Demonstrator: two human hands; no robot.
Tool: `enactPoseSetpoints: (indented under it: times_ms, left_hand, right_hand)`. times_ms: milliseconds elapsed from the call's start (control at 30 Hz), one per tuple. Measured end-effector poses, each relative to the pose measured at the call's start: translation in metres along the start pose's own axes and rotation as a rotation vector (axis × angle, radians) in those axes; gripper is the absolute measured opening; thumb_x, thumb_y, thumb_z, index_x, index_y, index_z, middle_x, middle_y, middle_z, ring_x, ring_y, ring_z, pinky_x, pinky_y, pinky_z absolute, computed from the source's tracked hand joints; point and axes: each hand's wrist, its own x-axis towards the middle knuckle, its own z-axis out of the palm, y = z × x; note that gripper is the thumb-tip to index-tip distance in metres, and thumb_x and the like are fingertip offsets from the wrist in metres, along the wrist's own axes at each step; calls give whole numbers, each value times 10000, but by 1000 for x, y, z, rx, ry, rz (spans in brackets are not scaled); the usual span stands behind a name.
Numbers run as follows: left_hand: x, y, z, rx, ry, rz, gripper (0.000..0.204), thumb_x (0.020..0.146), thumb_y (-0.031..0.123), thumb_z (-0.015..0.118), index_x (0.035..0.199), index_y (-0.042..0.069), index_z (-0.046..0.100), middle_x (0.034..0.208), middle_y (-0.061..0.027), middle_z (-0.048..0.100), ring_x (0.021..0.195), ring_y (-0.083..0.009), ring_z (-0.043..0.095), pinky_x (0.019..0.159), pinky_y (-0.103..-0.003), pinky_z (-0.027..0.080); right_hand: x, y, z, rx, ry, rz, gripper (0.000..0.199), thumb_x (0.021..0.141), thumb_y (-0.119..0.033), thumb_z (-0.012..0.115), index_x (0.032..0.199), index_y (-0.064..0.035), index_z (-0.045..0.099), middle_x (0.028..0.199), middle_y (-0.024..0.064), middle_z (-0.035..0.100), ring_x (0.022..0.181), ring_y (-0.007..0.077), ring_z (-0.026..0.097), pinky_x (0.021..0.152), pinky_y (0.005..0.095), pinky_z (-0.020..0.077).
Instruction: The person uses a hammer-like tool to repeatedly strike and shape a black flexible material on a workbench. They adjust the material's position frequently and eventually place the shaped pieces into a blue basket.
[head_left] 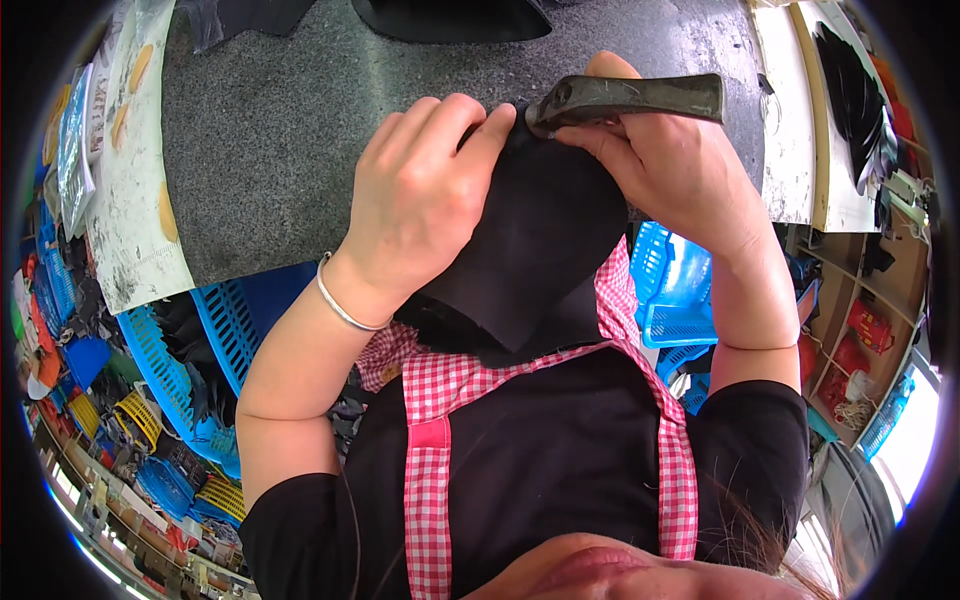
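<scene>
Left hand (425, 190): fingers curling on black sheet (545, 245), hold unclear
Right hand (685, 165): clenching finger-blocking hammer (650, 97)
Baskets (690, 328): sitting below workbench (270, 160)

**Hammer (640, 97) by black piece (545, 225)**

I see the piece smooth and dull, narrowing to a point on its near side. At its far end, the hammer's worn, dark head stretches left to right, blunt face leftmost; I can't tell whether they touch.
</scene>
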Motion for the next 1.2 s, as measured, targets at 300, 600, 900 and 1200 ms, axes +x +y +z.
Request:
enactPoseSetpoints:
  times_ms: [300, 600, 900, 1200]
  left_hand:
    - [9, 4, -8, 170, -57, 98, 213, 835, 59, 757, 1046, 47, 780, 873, -10, 638, 782, -204, 616, 702, -361, 507]
    - [10, -17, -27, -92, -127, 35, 142, 812, 26, 786, 949, 64, 779, 883, -70, 704, 807, -275, 698, 735, -374, 557]
    - [3, -29, -44, -138, -187, -3, 125, 800, 11, 792, 920, 37, 766, 871, -85, 706, 814, -285, 717, 728, -372, 583]
    - [-7, -43, -60, -356, -282, -149, 125, 816, -7, 791, 937, 19, 768, 901, -111, 723, 827, -295, 728, 735, -371, 589]
  right_hand:
    - [19, -8, -3, -81, 92, -46, 211, 960, -198, 754, 1056, -40, 652, 856, 182, 695, 805, 395, 698, 684, 463, 542]
    - [19, -4, 3, -116, 28, -88, 236, 966, -230, 726, 1070, -43, 625, 812, 191, 699, 781, 437, 704, 684, 524, 572]
    - [18, -21, 17, -111, -32, -82, 225, 954, -210, 770, 1077, -62, 653, 858, 132, 676, 783, 383, 689, 654, 446, 530]
    - [29, -30, 23, -128, -36, -169, 247, 952, -224, 774, 1013, -105, 567, 771, 119, 654, 715, 362, 684, 602, 450, 533]
